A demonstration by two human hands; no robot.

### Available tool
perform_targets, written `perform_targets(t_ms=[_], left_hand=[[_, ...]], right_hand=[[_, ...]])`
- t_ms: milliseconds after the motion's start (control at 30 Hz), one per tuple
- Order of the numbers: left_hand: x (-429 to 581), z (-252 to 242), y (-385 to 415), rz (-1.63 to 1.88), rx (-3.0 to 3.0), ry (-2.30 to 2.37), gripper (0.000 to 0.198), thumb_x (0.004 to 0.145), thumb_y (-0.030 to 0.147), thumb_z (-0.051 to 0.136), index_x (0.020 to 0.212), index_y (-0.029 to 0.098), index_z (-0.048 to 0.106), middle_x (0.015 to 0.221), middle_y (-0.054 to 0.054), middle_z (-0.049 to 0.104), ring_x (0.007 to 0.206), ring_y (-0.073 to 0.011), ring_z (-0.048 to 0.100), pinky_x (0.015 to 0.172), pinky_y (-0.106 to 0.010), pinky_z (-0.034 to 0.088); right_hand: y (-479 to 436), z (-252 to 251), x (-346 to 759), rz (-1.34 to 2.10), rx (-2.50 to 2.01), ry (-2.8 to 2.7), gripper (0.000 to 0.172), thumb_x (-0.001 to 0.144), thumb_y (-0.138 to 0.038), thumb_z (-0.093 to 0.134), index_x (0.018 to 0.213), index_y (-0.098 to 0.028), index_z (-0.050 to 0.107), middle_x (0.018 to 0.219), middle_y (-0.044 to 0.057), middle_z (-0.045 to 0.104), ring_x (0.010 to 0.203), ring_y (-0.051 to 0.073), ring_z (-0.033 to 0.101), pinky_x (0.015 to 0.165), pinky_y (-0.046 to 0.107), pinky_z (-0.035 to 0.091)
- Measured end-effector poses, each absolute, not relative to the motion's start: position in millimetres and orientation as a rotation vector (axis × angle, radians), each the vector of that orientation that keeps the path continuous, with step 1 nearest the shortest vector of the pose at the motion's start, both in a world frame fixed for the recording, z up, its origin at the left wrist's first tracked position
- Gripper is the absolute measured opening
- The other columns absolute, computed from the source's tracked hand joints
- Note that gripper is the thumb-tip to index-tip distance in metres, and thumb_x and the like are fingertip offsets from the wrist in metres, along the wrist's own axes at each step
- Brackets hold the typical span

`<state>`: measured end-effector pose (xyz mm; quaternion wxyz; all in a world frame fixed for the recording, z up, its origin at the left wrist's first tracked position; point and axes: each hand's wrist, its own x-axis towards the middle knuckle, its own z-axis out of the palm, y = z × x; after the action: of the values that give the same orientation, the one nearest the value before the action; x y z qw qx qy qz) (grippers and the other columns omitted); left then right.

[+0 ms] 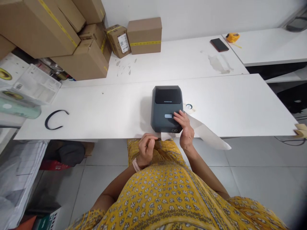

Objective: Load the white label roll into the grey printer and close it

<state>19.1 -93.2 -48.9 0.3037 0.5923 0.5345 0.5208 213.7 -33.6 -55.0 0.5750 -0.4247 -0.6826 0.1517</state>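
In the head view, the printer (166,110) stands on the tabletop (120,108) close to its front edge, straight ahead of the person. The right hand (185,127) lies against the printer's right front part: its fingers are spread slightly and point up and to the left, their tips resting on the top face beside the small light panel (168,116). It is laid on the casing rather than closed around it. The right forearm rises from the lower right, with the wrist just in front of the tabletop's edge.

The left hand (145,147) is apart from the right, lower and to the left, at the front edge. Its fingers curl loosely with the thumb raised beside them, and the index finger reaches right toward the paper tab (165,136) under the printer's front. Whether the fingertips pinch anything cannot be told. The left forearm slants up from the lower left, a pale wristband (136,165) around the wrist.

A paper strip (207,132) extends from behind the right hand and hangs past the front edge.
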Motion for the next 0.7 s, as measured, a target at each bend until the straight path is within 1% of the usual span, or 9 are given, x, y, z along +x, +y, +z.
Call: perform_targets(t_ms=[33,100,167,200,300,467,567,633,700], left_hand=[[23.0,-43.7,-95.0,1.227,1.380,1.373,0.045,0.101,0.054,0.051,0.081,0.019,0.072,0.075,-0.005,0.069,0.068,-0.0169,0.065,0.067,-0.032,0.053],[33.4,-35.4,-91.2,0.962,1.066,1.278,0.053,0.094,0.063,0.057,0.068,0.018,0.067,0.062,-0.003,0.063,0.052,-0.0119,0.053,0.053,-0.027,0.041],[44.6,-30.2,-82.9,0.861,0.877,1.224,0.052,0.083,0.065,0.069,0.064,0.017,0.065,0.059,-0.001,0.061,0.048,-0.0091,0.048,0.049,-0.025,0.033],[49.6,-28.5,-79.2,0.861,0.823,1.214,0.051,0.078,0.065,0.074,0.063,0.017,0.064,0.059,0.000,0.060,0.048,-0.0082,0.047,0.050,-0.025,0.032],[59.9,-26.2,-74.7,0.921,0.738,1.202,0.047,0.069,0.060,0.082,0.065,0.017,0.063,0.057,0.003,0.058,0.049,-0.0071,0.044,0.052,-0.025,0.033],[63.3,-26.2,-78.3,0.964,0.765,1.208,0.043,0.073,0.054,0.079,0.062,0.018,0.058,0.055,0.005,0.053,0.050,-0.0077,0.044,0.054,-0.025,0.035],[60.5,-28.7,-81.9,0.939,0.823,1.226,0.040,0.077,0.053,0.075,0.065,0.019,0.058,0.056,0.004,0.055,0.052,-0.0096,0.047,0.055,-0.026,0.036],[55.9,-31.4,-86.5,0.946,0.886,1.260,0.042,0.082,0.054,0.070,0.063,0.020,0.056,0.055,0.003,0.055,0.053,-0.0109,0.049,0.055,-0.026,0.037],[49.2,-33.6,-91.7,1.034,1.006,1.329,0.047,0.090,0.054,0.062,0.059,0.020,0.054,0.054,0.003,0.053,0.052,-0.0112,0.048,0.055,-0.027,0.037]], right_hand=[[-34.3,-53.6,212.8,0.357,-1.005,-1.591,0.057,0.110,-0.046,0.018,0.135,-0.033,0.067,0.140,0.002,0.071,0.148,0.026,0.054,0.129,0.061,0.034],[-34.7,-52.8,210.5,0.347,-1.004,-1.584,0.055,0.110,-0.045,0.021,0.134,-0.032,0.068,0.139,0.003,0.072,0.148,0.027,0.054,0.129,0.062,0.034],[-34.3,-53.6,209.2,0.341,-0.991,-1.591,0.052,0.110,-0.043,0.023,0.135,-0.031,0.068,0.140,0.004,0.071,0.148,0.027,0.054,0.128,0.062,0.033],[-33.9,-54.2,209.3,0.336,-0.984,-1.601,0.051,0.110,-0.043,0.024,0.136,-0.031,0.067,0.141,0.004,0.071,0.148,0.027,0.053,0.128,0.062,0.033],[-32.9,-54.5,211.4,0.308,-0.980,-1.659,0.049,0.110,-0.041,0.026,0.139,-0.032,0.064,0.143,0.004,0.069,0.150,0.027,0.051,0.129,0.061,0.033],[-32.2,-46.7,213.5,0.172,-1.037,-1.765,0.047,0.109,-0.035,0.028,0.142,-0.031,0.062,0.144,0.006,0.068,0.146,0.025,0.055,0.124,0.054,0.037],[-33.0,-39.0,211.0,0.061,-1.126,-1.841,0.044,0.108,-0.031,0.034,0.140,-0.029,0.064,0.145,0.006,0.068,0.143,0.025,0.056,0.119,0.048,0.041],[-33.9,-34.6,208.7,-0.014,-1.182,-1.862,0.040,0.108,-0.028,0.038,0.136,-0.028,0.066,0.144,0.006,0.069,0.140,0.024,0.057,0.116,0.045,0.040],[-34.4,-31.7,206.6,-0.088,-1.232,-1.860,0.035,0.108,-0.027,0.042,0.131,-0.028,0.069,0.142,0.005,0.070,0.138,0.023,0.059,0.118,0.045,0.036]])
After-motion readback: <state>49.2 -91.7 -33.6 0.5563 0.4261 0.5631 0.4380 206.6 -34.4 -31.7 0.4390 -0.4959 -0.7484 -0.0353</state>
